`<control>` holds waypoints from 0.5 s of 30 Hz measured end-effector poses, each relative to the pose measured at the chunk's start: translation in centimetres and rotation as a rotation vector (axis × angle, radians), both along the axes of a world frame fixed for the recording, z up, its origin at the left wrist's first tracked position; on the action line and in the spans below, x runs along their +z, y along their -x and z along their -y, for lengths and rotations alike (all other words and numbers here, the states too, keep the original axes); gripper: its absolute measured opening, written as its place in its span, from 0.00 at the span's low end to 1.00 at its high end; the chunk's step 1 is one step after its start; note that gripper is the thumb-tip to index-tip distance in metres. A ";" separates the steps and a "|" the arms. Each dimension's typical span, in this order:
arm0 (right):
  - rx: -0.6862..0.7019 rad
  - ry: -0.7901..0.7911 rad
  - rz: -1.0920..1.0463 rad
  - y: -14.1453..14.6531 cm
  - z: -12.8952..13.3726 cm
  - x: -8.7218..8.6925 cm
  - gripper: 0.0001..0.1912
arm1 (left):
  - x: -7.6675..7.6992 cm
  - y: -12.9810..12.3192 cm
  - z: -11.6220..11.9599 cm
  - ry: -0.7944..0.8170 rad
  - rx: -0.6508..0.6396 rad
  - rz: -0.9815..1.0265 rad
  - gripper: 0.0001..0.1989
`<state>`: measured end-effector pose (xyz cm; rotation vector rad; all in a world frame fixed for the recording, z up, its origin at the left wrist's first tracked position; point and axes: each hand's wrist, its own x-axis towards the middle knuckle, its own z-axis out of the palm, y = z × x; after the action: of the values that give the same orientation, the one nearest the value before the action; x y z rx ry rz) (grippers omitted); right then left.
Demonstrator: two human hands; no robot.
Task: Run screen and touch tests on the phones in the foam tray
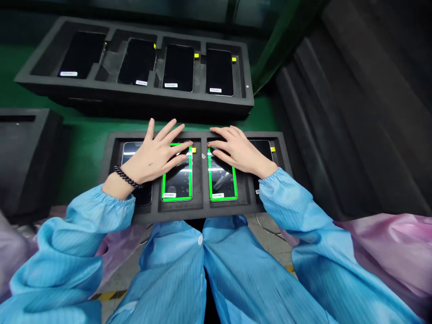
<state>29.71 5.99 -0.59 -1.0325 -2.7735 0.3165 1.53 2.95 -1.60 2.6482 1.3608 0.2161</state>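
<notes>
Palm down with fingers spread, my left hand (155, 153) lies over a phone (177, 184) whose lit screen has a green border. My right hand (234, 150) rests with its fingers stretched out over the upper part of a second green-bordered phone (222, 182). Both phones lie flat in the near black foam tray (182, 213). A dark phone (143, 195) sits partly under my left wrist, and another dark phone (265, 146) is half hidden by my right wrist. Yellow tabs and white labels mark the phones.
Behind stands a second foam tray (251, 96) with several dark phones, on a green work surface (81, 162). At the left is another black tray (37, 153). Black foam stacks (337, 135) rise at the right. Pink cloth (388, 243) shows on the right.
</notes>
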 end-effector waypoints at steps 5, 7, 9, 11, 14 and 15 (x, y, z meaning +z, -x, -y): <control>-0.015 -0.006 -0.002 0.3 -0.5 -0.2 0.18 | 0.8 -0.7 0.0 0.034 0.035 -0.003 0.29; -0.013 -0.009 -0.013 0.1 -0.3 0.2 0.18 | 1.8 -0.8 0.7 0.047 0.043 -0.001 0.28; -0.021 -0.021 -0.041 -0.5 0.4 1.1 0.18 | 3.0 -0.4 1.9 0.013 0.073 0.021 0.28; -0.031 -0.038 -0.077 -1.2 1.8 2.0 0.19 | 3.8 0.5 3.7 -0.037 0.138 0.068 0.28; 0.010 -0.041 -0.108 -2.1 5.0 2.6 0.18 | 3.9 2.0 7.3 -0.056 0.267 0.155 0.27; 0.045 -0.029 -0.113 -2.2 6.2 2.5 0.17 | 3.5 2.4 8.6 -0.057 0.315 0.197 0.27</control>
<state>31.92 -0.19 1.88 -0.9174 -2.6945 0.3289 -0.90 -5.60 1.86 2.3651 1.7150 0.5453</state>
